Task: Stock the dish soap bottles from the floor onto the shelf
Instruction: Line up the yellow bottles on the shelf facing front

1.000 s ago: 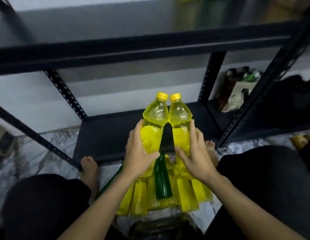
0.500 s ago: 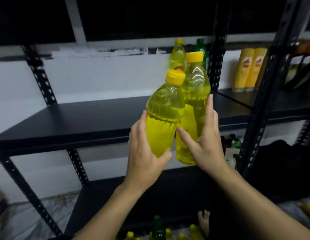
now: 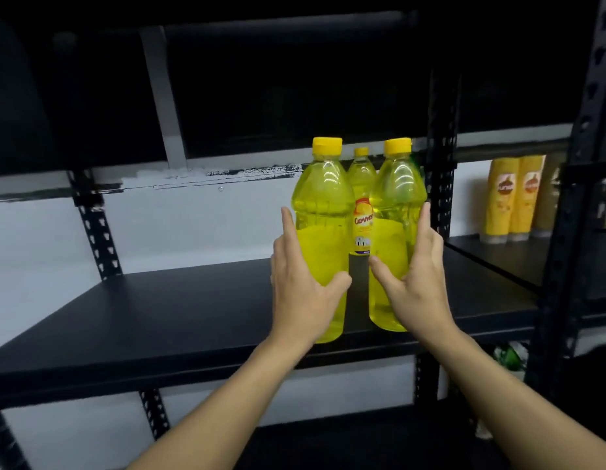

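A second ago the two dish soap bottles hang low in the frame. Half a second ago they are up in front of the shelf board (image 3: 159,317), leaning together with their sides touching. Now both stand upright with their bases on the board near its front edge, centre right of the frame. The left dish soap bottle (image 3: 323,232) and the right dish soap bottle (image 3: 396,205) have parted, and the gap between them shows a labelled bottle (image 3: 362,212) further back. The left hand (image 3: 301,293) and right hand (image 3: 417,283) sit lower on the bottles than before, thumbs across the fronts, the left forefinger now stretched upward.
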Demonstrator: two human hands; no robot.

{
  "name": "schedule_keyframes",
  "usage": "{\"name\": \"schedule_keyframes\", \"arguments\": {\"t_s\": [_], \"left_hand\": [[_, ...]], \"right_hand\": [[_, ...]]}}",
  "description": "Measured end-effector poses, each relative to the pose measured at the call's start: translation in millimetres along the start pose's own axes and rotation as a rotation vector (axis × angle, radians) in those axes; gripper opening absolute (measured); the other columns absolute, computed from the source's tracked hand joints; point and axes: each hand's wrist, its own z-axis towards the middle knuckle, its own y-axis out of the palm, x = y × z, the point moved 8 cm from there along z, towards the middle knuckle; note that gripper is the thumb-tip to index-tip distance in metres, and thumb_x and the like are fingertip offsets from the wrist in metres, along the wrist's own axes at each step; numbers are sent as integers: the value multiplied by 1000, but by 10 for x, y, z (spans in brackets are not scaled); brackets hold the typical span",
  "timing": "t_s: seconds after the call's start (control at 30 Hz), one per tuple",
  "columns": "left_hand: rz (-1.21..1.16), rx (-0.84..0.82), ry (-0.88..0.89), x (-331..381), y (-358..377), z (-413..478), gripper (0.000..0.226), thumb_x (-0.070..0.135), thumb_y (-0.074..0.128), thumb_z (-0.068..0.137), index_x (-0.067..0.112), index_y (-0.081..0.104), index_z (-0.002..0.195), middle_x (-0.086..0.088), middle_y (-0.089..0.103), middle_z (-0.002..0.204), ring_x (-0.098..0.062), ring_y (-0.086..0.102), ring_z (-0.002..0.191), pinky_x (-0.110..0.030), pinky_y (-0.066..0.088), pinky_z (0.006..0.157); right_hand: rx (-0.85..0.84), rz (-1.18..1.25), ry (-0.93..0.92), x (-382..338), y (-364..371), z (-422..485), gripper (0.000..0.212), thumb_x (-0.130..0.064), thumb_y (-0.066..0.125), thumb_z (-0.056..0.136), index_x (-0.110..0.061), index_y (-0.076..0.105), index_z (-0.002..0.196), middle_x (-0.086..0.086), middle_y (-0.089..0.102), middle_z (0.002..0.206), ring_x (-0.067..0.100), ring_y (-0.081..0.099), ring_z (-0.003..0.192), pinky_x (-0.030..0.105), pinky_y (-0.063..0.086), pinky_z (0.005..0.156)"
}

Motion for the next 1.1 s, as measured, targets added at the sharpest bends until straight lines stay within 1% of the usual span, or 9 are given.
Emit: {"name": "schedule_keyframes", "arguments": {"t_s": [0.17, 0.33, 0.43, 0.53, 0.63, 0.73, 0.83, 0.97, 1.1], "left_hand": [[-55, 70, -103, -317, 296, 223, 108, 24, 76, 81, 36, 2, 158, 6, 26, 155, -12, 27, 143, -31, 30, 113], [-27, 67, -67, -485, 632, 459, 118, 40, 84, 68, 33, 5, 157, 9, 29, 145, -9, 30, 135, -30, 34, 108], [-18, 26, -42, -561, 847, 617, 125, 49, 88, 65, 31, 5, 157, 9, 29, 147, -8, 29, 138, -24, 32, 104], [25, -57, 1, -688, 1031, 837, 128, 59, 86, 63, 28, 5, 157, 6, 29, 154, -12, 31, 141, -24, 34, 107], [139, -118, 58, -839, 1128, 1008, 127, 79, 72, 59, 27, 8, 156, 2, 34, 149, -17, 36, 137, -37, 43, 108], [159, -79, 50, -1003, 1140, 986, 123, 89, 61, 59, 35, 10, 156, 3, 35, 130, -14, 39, 125, -31, 44, 97], [88, -87, 12, -1112, 1139, 971, 118, 86, 65, 59, 43, 12, 155, 8, 39, 119, -10, 47, 113, -28, 47, 87], [69, -75, -32, -1178, 1062, 997, 120, 84, 64, 57, 36, 18, 157, 8, 50, 120, -15, 56, 104, -38, 54, 85], [-66, -147, -50, -1165, 1096, 953, 92, 71, 54, 62, 33, 32, 143, 10, 57, 119, -17, 61, 106, -42, 55, 88]], "right_hand": [[27, -94, -1, 304, 127, 229, 107, -33, 71, 86, -37, -10, 156, 3, 31, 147, 22, 39, 133, 31, 37, 96], [42, -136, 5, 589, 214, 465, 114, -44, 77, 80, -33, -7, 157, 4, 35, 144, 21, 43, 127, 31, 40, 91], [20, -128, 45, 789, 283, 616, 126, -56, 81, 70, -34, -7, 157, 2, 28, 157, 19, 37, 138, 36, 40, 102], [-36, -68, 210, 1135, 329, 698, 130, -61, 80, 67, -25, -6, 158, 3, 32, 159, 23, 38, 141, 33, 38, 104], [-21, -20, 315, 1411, 339, 692, 120, -61, 78, 68, -20, 6, 154, 7, 47, 147, 26, 49, 131, 31, 41, 99], [59, -150, 255, 1446, 278, 700, 99, -63, 79, 66, -19, 28, 140, 4, 46, 135, 24, 49, 125, 41, 48, 99], [106, -268, 205, 1408, 218, 696, 94, -65, 80, 62, -20, 36, 132, 1, 43, 124, 21, 45, 117, 43, 48, 96], [80, -220, 228, 1431, 227, 704, 84, -55, 80, 66, -25, 40, 134, -5, 47, 122, 15, 50, 113, 42, 50, 93], [13, -149, 284, 1458, 265, 693, 80, -48, 68, 76, -28, 35, 147, -4, 56, 132, 17, 53, 121, 42, 47, 101]]}}
